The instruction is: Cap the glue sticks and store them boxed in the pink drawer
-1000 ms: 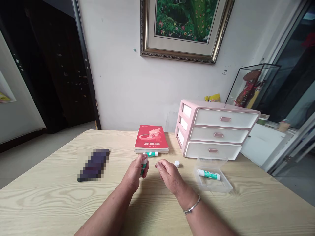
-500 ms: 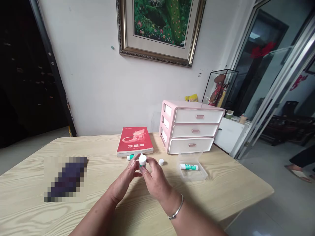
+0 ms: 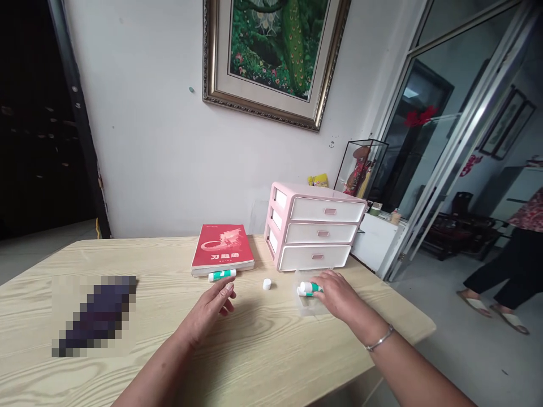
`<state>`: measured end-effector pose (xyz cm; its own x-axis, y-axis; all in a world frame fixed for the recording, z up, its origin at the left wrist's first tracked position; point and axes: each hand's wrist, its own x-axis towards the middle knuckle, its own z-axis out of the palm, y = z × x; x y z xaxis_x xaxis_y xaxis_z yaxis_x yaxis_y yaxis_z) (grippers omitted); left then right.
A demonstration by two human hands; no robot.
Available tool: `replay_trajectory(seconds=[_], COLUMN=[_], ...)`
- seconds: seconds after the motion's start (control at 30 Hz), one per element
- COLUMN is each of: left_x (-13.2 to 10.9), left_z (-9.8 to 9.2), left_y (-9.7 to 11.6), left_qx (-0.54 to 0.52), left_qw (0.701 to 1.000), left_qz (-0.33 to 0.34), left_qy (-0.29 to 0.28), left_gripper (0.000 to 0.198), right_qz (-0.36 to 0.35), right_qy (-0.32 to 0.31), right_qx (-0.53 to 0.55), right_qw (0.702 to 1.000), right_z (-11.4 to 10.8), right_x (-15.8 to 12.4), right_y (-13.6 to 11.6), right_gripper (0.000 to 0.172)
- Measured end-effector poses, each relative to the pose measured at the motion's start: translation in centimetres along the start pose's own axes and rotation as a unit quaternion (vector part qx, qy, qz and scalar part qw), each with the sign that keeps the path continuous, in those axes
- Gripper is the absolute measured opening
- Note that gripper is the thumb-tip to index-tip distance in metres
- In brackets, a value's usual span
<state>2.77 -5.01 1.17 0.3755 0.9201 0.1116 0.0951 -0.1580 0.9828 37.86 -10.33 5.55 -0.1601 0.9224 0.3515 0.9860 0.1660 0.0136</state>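
The right hand (image 3: 337, 294) was on a glue stick (image 3: 309, 288) lying in a clear plastic box (image 3: 311, 302), and handling this stick appeared to be the step in hand. Its fingers (image 3: 323, 281) lay over the stick, but it could not be told whether they were clamped on it or only resting there. Any lift from the box would call for them to close firmly around it.

The left hand (image 3: 207, 311) was open, its fingers apart and just short of a second glue stick (image 3: 222, 275). That stick lay on the table (image 3: 271, 350), against the front edge of a red book (image 3: 223, 249). A white cap (image 3: 266, 284) sat on the table between the hands.

The box appeared to hold only the stick under the right hand, though the hand hid part of the inside. Beyond it stood a pink-and-white drawer unit (image 3: 316, 226), its three drawers shut and their contents hidden. A person (image 3: 520, 254) stood on the floor well off to the right.
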Motion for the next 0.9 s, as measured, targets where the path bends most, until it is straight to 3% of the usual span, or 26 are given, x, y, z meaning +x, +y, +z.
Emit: replay_trajectory(seconds=[0.27, 0.4, 0.5, 0.63, 0.7, 0.8, 0.9], left_x=[0.5, 0.5, 0.8, 1.6, 1.9, 2.3, 2.5], left_z=[-0.8, -0.7, -0.7, -1.0, -1.3, -1.7, -1.9], left_y=[-0.8, -0.9, -1.2, -2.1, -2.6, -3.3, -3.8], left_qx=[0.036, 0.053, 0.084, 0.180, 0.259, 0.376, 0.458], left_qw=[0.999, 0.999, 0.996, 0.980, 0.958, 0.914, 0.877], left_qz=[0.006, 0.010, 0.011, 0.018, 0.042, 0.071, 0.057], left_qy=[0.009, -0.003, 0.015, 0.087, 0.115, 0.136, 0.137], left_gripper=[0.060, 0.058, 0.056, 0.051, 0.046, 0.047, 0.059], right_qz=[0.041, 0.043, 0.041, 0.049, 0.031, -0.005, 0.040], right_qy=[-0.156, -0.176, -0.142, -0.028, 0.000, 0.009, -0.032], right_qx=[-0.022, -0.033, -0.023, 0.064, 0.100, 0.095, 0.052], right_qw=[0.987, 0.983, 0.989, 0.996, 0.994, 0.995, 0.997], right_z=[1.0, 0.9, 0.7, 1.1, 1.9, 3.7, 5.6], right_x=[1.3, 1.7, 1.8, 2.3, 2.7, 3.6, 4.8], right_y=[0.6, 0.6, 0.0, -3.7, -6.5, -10.2, -12.1], right_gripper=[0.026, 0.024, 0.024, 0.026, 0.028, 0.035, 0.038])
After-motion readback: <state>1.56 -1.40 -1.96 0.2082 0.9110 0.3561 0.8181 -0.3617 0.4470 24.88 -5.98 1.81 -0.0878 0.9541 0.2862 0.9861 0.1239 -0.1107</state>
